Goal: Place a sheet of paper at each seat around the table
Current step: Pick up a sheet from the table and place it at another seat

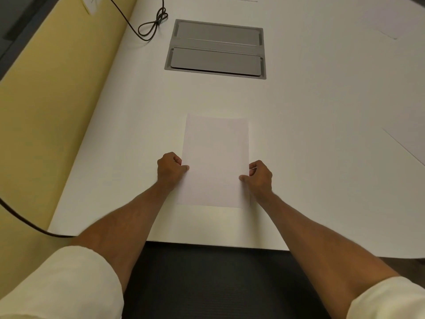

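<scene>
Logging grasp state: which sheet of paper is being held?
The centre sheet, pinched by left hand and right hand; sheets at the right edge lie untouched.

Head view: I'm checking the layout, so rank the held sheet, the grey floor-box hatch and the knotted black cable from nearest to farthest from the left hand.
From the left hand:
1. Held sheet, pinched at its left edge.
2. Grey hatch, straight ahead, mid-table.
3. Knotted cable, far left edge.

Grey cable hatch [216,49], looped black cord [151,26]
</scene>
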Demonstrator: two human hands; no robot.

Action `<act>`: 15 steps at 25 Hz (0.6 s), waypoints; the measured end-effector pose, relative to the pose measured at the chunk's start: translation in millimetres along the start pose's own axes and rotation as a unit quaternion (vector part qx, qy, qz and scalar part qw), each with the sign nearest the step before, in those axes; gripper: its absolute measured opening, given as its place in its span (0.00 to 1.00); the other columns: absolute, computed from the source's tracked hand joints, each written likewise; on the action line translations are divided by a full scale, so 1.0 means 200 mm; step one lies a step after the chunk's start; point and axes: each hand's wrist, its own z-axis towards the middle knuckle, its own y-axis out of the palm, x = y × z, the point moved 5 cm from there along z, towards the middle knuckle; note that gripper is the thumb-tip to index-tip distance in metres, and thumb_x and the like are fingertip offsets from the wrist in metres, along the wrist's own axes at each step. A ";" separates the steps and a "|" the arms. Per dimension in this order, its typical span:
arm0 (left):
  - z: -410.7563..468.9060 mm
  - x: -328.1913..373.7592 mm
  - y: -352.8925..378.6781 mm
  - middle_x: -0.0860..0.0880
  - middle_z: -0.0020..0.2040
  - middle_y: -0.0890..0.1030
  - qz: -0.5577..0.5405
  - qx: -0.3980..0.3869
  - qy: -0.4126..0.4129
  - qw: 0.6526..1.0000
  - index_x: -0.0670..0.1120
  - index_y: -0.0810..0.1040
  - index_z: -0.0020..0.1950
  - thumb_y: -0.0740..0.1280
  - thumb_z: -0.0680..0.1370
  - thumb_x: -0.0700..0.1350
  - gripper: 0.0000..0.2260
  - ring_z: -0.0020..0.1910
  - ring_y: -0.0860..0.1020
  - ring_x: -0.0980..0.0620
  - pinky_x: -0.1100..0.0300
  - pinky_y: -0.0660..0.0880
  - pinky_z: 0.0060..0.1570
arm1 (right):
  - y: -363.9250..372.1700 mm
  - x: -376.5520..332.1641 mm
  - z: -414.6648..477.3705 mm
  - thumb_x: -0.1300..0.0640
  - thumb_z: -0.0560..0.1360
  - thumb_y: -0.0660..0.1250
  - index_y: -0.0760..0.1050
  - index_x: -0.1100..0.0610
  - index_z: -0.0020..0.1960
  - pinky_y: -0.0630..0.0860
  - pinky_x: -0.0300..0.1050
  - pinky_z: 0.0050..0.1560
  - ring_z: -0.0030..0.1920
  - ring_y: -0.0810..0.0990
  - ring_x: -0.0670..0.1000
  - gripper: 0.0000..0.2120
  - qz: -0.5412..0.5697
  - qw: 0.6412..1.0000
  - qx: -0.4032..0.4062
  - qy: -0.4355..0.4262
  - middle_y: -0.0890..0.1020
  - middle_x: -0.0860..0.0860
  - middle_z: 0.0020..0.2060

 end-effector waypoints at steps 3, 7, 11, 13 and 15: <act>-0.01 0.00 0.00 0.45 0.43 0.76 0.015 0.010 0.008 1.000 0.43 0.72 0.43 0.74 0.67 0.40 0.12 0.42 0.76 0.43 0.50 0.76 0.44 | 0.00 -0.01 0.00 0.64 0.67 0.74 0.71 0.61 0.57 0.69 0.44 0.45 0.46 0.74 0.53 0.21 -0.028 1.000 0.000 -0.012 0.74 0.54 0.47; -0.03 0.02 -0.01 0.41 0.56 0.74 0.125 0.003 0.083 0.989 0.39 0.70 0.57 0.74 0.70 0.45 0.21 0.55 0.74 0.42 0.50 0.73 0.52 | -0.02 -0.03 -0.04 0.57 0.69 0.74 0.67 0.61 0.65 0.68 0.48 0.56 0.61 0.70 0.59 0.28 -0.093 0.994 0.015 -0.059 0.71 0.58 0.59; -0.05 0.07 -0.02 0.43 0.72 0.65 0.286 -0.061 0.236 0.927 0.44 0.64 0.72 0.73 0.69 0.58 0.37 0.71 0.63 0.42 0.48 0.64 0.66 | -0.01 -0.07 -0.07 0.41 0.71 0.70 0.51 0.63 0.77 0.53 0.51 0.75 0.77 0.51 0.58 0.46 -0.246 0.954 -0.053 -0.162 0.54 0.59 0.77; -0.07 0.05 0.02 0.47 0.79 0.50 0.366 -0.127 0.261 0.884 0.45 0.51 0.78 0.69 0.67 0.68 0.49 0.78 0.50 0.45 0.47 0.52 0.75 | 0.03 -0.06 -0.07 0.35 0.69 0.68 0.42 0.60 0.78 0.47 0.55 0.77 0.78 0.41 0.57 0.53 -0.311 0.927 -0.109 -0.180 0.44 0.56 0.78; -0.07 0.02 0.05 0.50 0.79 0.40 0.414 -0.173 0.252 0.857 0.47 0.42 0.79 0.65 0.65 0.73 0.55 0.78 0.42 0.46 0.44 0.45 0.76 | 0.06 -0.04 -0.07 0.33 0.67 0.69 0.39 0.57 0.78 0.46 0.60 0.76 0.78 0.38 0.57 0.56 -0.336 0.912 -0.149 -0.184 0.41 0.55 0.78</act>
